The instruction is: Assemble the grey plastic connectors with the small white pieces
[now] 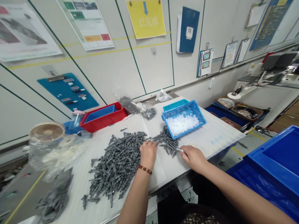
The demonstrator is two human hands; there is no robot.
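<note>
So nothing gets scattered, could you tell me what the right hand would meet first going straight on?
Probably the small heap of grey plastic parts ahead of the right hand, though depth is unclear.

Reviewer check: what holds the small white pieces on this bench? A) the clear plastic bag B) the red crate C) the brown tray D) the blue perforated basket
D: the blue perforated basket has the heap of small white pieces lying inside it.

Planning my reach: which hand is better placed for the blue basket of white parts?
Right, probably: the right hand lies nearer the blue basket, while the left hand sits farther off at the gray parts.
</note>
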